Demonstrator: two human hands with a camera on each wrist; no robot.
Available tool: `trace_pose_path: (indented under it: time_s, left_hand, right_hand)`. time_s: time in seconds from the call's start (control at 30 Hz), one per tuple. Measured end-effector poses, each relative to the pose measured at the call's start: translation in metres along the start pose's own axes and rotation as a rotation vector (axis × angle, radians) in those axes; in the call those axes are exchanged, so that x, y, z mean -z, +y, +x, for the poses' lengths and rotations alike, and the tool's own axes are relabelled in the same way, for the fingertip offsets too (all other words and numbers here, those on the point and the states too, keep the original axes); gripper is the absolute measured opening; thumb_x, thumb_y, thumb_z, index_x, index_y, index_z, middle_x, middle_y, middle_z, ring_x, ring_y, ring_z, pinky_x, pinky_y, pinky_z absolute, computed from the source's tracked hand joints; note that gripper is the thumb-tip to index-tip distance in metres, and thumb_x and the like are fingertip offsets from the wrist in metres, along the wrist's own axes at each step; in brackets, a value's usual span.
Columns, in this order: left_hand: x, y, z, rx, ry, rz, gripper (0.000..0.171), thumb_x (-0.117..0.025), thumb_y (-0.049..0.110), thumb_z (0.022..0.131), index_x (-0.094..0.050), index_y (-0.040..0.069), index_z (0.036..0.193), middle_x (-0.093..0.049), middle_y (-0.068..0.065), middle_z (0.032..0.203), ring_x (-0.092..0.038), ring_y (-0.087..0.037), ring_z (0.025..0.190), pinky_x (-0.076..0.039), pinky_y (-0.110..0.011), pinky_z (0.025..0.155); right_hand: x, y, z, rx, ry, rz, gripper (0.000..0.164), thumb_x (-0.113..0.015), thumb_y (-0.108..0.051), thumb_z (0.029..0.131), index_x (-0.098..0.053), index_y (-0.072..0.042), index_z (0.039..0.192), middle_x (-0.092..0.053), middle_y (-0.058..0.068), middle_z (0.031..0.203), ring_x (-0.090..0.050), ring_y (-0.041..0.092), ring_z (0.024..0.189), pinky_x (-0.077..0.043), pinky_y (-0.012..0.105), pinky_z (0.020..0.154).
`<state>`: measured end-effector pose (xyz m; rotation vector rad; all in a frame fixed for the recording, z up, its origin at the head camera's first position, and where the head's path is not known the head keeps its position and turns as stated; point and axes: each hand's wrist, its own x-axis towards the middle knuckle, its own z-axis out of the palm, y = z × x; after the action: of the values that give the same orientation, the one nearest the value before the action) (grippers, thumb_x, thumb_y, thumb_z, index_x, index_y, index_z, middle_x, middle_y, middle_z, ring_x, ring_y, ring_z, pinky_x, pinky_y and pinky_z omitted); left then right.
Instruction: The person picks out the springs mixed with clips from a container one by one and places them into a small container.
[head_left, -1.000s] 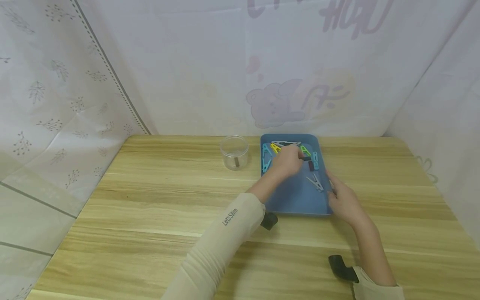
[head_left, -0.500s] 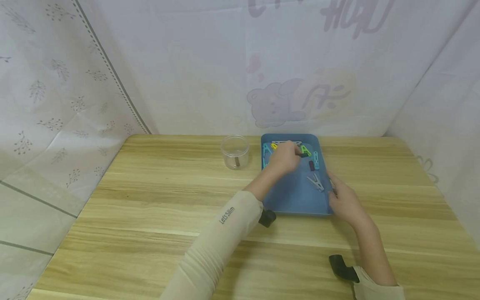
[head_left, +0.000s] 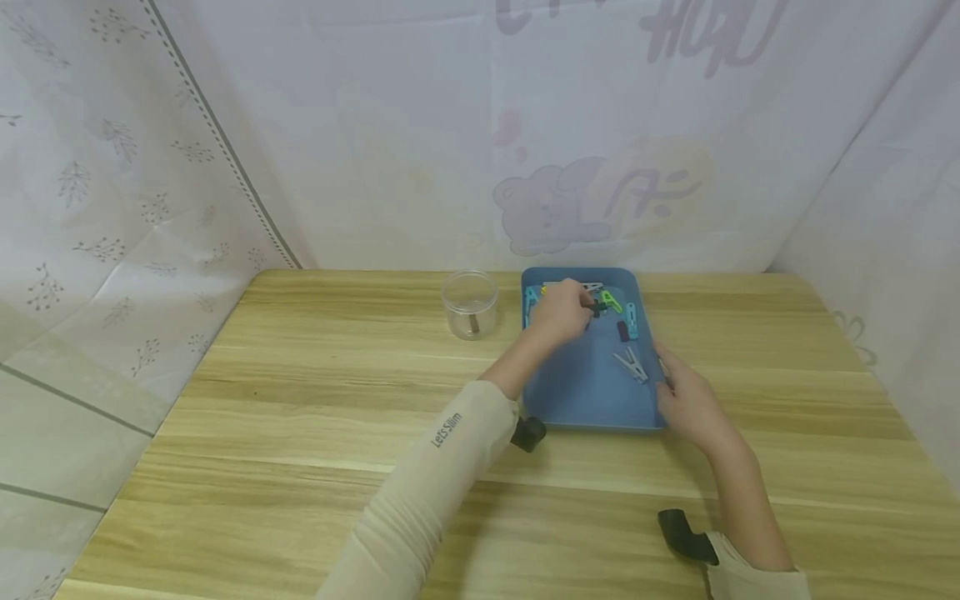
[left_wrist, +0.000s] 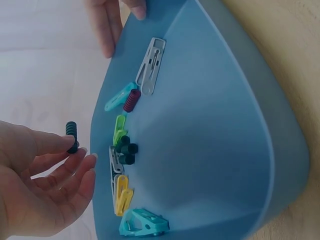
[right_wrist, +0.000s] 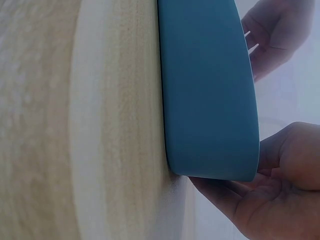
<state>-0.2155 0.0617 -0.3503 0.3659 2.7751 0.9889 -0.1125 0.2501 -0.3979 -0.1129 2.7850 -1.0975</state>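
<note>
My left hand (head_left: 558, 312) is over the far part of the blue tray (head_left: 592, 408). Between thumb and fingers it pinches a dark green ribbed cylinder (left_wrist: 71, 131), raised above the tray floor in the left wrist view. Several more dark green cylinders (left_wrist: 128, 150) lie clustered below, beside a lime-green clothespin (left_wrist: 119, 127) and yellow clothespins (left_wrist: 123, 196). A maroon ribbed cylinder (left_wrist: 132, 100) rests next to a teal clothespin (head_left: 632, 320). With thumb at the rim and fingers under the wall, my right hand (head_left: 686, 400) grips the tray's right side.
Left of the tray stands a clear round jar (head_left: 469, 296) with a brown piece (head_left: 473, 323) inside. A grey clothespin (head_left: 632, 365) lies in the tray's right half. Teal clothespins (left_wrist: 142, 222) sit at its left wall. A patterned curtain (head_left: 375, 167) hangs behind the wooden table (head_left: 300, 400).
My left hand has drawn a little to the left and back, uncovering dark green cylinders by the lime-green clothespin. My right hand and the tray stay in place.
</note>
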Motion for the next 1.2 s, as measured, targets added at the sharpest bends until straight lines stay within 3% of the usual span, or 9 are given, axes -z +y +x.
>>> trace_pose_path:
  time_s: [0.47, 0.73, 0.93, 1.2]
  left_hand:
    - [0.008, -0.007, 0.0, 0.022, -0.006, -0.007, 0.025, -0.06, 0.013, 0.1, -0.072, 0.011, 0.122, -0.071, -0.002, 0.123, -0.066, -0.012, 0.078, -0.046, -0.02, 0.052]
    - [0.015, -0.008, -0.002, 0.001, 0.004, -0.009, 0.025, -0.06, 0.012, 0.1, -0.072, 0.009, 0.122, -0.07, -0.004, 0.125, -0.07, -0.018, 0.101, -0.057, -0.027, 0.075]
    - [0.019, -0.01, -0.002, 0.009, 0.021, -0.02, 0.027, -0.059, 0.01, 0.099, -0.072, 0.009, 0.123, -0.069, -0.005, 0.128, -0.07, -0.019, 0.1, -0.057, -0.028, 0.077]
    - [0.023, -0.012, -0.001, 0.039, 0.033, -0.013, 0.025, -0.061, 0.014, 0.1, -0.072, 0.01, 0.122, -0.07, -0.003, 0.126, -0.068, -0.019, 0.11, -0.057, -0.031, 0.085]
  right_hand:
    - [-0.001, -0.001, 0.001, 0.0, 0.003, 0.013, 0.062, -0.035, 0.002, 0.099, -0.012, 0.008, 0.156, -0.018, 0.038, 0.156, -0.018, 0.059, 0.142, -0.022, 0.069, 0.111]
    - [-0.001, -0.001, 0.0, -0.005, 0.003, 0.016, 0.062, -0.035, 0.003, 0.099, -0.012, 0.007, 0.156, -0.019, 0.038, 0.156, -0.019, 0.059, 0.141, -0.023, 0.069, 0.111]
    - [-0.001, -0.002, 0.0, -0.005, 0.005, 0.014, 0.063, -0.036, 0.003, 0.099, -0.012, 0.006, 0.157, -0.019, 0.038, 0.156, -0.019, 0.059, 0.141, -0.023, 0.07, 0.111]
    - [-0.001, -0.003, -0.001, -0.003, 0.003, 0.024, 0.063, -0.035, 0.003, 0.099, -0.012, 0.006, 0.157, -0.018, 0.037, 0.157, -0.018, 0.059, 0.142, -0.023, 0.07, 0.111]
